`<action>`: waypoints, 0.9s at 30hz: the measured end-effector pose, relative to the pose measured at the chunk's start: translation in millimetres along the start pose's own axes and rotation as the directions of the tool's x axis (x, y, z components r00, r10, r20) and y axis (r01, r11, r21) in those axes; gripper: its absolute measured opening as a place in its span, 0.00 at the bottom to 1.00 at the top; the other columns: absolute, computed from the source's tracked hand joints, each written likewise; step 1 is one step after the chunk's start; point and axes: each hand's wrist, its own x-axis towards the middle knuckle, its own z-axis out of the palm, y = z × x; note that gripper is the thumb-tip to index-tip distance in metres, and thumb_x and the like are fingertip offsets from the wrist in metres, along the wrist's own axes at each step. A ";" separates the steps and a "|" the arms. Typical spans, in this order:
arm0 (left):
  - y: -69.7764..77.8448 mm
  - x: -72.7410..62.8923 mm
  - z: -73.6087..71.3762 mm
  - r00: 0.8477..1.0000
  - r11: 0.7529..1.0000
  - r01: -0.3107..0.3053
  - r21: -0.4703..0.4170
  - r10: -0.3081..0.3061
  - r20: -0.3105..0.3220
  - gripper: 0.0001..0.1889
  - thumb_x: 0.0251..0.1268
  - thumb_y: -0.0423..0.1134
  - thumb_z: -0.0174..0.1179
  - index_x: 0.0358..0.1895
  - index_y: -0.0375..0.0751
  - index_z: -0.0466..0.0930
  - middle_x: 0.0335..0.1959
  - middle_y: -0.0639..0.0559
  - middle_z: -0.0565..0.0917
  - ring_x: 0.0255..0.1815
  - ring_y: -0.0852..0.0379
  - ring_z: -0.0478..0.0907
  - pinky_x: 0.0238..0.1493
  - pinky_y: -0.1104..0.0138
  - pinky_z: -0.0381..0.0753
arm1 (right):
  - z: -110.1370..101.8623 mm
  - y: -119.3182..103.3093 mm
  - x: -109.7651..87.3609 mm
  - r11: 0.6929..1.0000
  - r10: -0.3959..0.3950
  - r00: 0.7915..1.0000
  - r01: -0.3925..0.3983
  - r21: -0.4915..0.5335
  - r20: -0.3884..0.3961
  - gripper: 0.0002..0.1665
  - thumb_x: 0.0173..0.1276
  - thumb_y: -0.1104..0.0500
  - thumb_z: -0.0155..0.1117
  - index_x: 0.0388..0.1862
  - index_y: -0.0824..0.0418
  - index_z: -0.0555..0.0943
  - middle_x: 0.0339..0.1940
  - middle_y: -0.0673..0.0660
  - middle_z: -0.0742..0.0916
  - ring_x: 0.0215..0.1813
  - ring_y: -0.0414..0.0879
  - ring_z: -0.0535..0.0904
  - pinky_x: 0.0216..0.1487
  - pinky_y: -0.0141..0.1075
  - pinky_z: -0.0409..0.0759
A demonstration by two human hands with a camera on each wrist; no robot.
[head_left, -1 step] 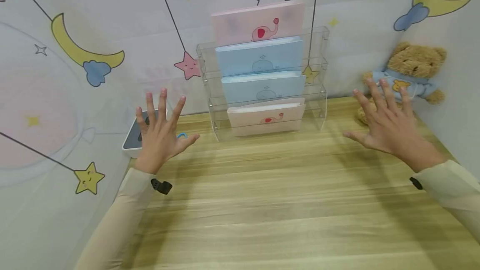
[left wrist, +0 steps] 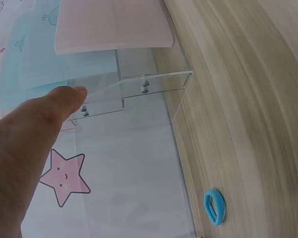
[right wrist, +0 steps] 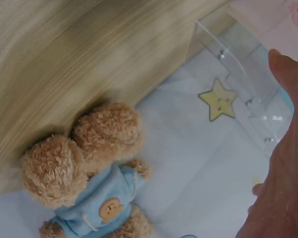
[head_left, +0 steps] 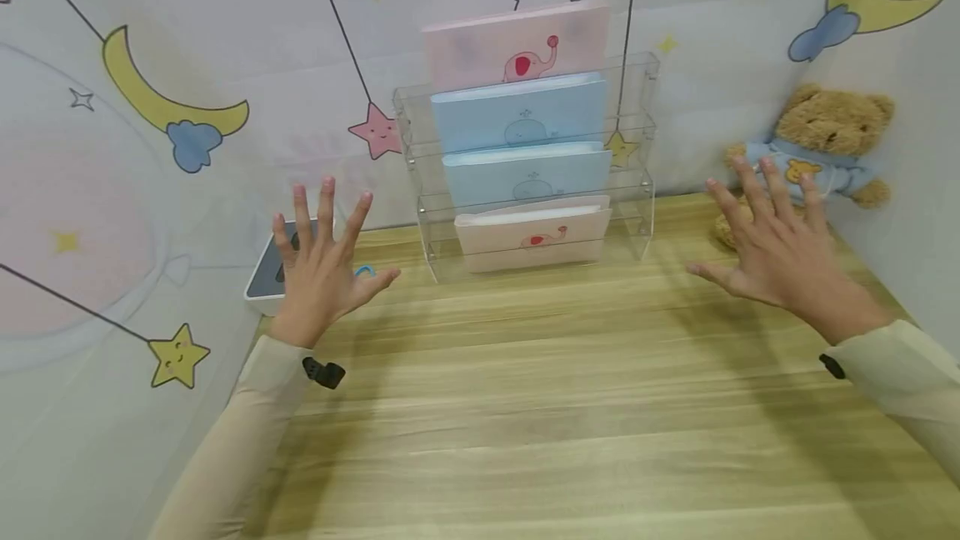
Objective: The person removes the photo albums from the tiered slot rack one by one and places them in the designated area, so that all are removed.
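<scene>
My left hand [head_left: 317, 273] hovers over the table's left side with its fingers spread and nothing in it. Beneath it, partly covered, lies a white-edged device with a grey top [head_left: 264, 282]. On the right, my right hand [head_left: 783, 261] is held up too, fingers spread, overlapping a plush teddy bear [head_left: 832, 119] in a blue hoodie. Between the hands stands a clear acrylic tiered rack [head_left: 648, 182]. Its tiers hold a pink folder [head_left: 480, 57] at the top, two blue folders [head_left: 480, 123] in the middle and a pale pink folder [head_left: 495, 248] at the bottom.
A small blue ring [left wrist: 215, 207] lies on the wooden table [head_left: 525, 407] left of the rack. Behind everything hangs a white cloth backdrop [head_left: 262, 15] printed with moons and stars. A white wall [head_left: 930, 215] borders the right side.
</scene>
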 end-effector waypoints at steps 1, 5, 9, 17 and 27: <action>0.3 0.1 -0.6 1.000 1.000 0.005 0.003 -0.005 0.011 0.58 0.59 0.85 0.52 0.88 0.59 0.51 0.91 0.40 0.43 0.93 0.37 0.24 0.80 0.33 0.26 | 0.0 -0.2 0.7 1.000 0.000 1.000 0.000 0.001 0.004 0.73 0.63 0.22 0.67 0.92 0.50 0.41 0.91 0.56 0.30 0.92 0.65 0.29 0.86 0.70 0.26; 2.2 0.7 -3.0 0.998 1.000 0.029 0.000 -0.029 0.064 0.59 0.60 0.92 0.34 0.89 0.61 0.48 0.91 0.38 0.42 0.92 0.36 0.23 0.79 0.30 0.28 | -0.3 -1.4 3.4 1.000 0.001 1.000 -0.001 0.011 0.007 0.73 0.64 0.22 0.67 0.92 0.50 0.41 0.92 0.57 0.32 0.92 0.68 0.31 0.86 0.69 0.25; 4.2 0.2 -3.7 0.996 0.999 0.042 -0.006 -0.042 0.083 0.60 0.58 0.93 0.28 0.89 0.62 0.45 0.91 0.37 0.42 0.92 0.36 0.22 0.78 0.30 0.27 | -0.9 -3.8 4.0 0.999 -0.001 1.000 0.000 0.037 0.007 0.73 0.64 0.23 0.67 0.92 0.50 0.41 0.92 0.59 0.33 0.92 0.69 0.33 0.86 0.69 0.26; 9.9 1.2 1.4 0.995 0.996 0.045 -0.074 -0.038 0.096 0.61 0.58 0.83 0.57 0.90 0.62 0.42 0.91 0.38 0.39 0.92 0.38 0.20 0.80 0.31 0.23 | 0.0 -13.3 7.8 0.993 -0.030 0.999 0.031 0.118 -0.012 0.71 0.67 0.25 0.66 0.92 0.52 0.40 0.93 0.62 0.39 0.92 0.67 0.39 0.84 0.73 0.39; 15.0 11.0 7.8 0.957 0.970 0.185 -0.156 -0.142 0.253 0.66 0.53 0.73 0.68 0.89 0.70 0.32 0.91 0.41 0.32 0.91 0.33 0.19 0.80 0.26 0.27 | 7.2 -37.1 34.3 0.882 -0.087 0.987 0.138 0.451 -0.132 0.66 0.66 0.41 0.75 0.91 0.53 0.48 0.89 0.69 0.59 0.84 0.77 0.58 0.74 0.80 0.55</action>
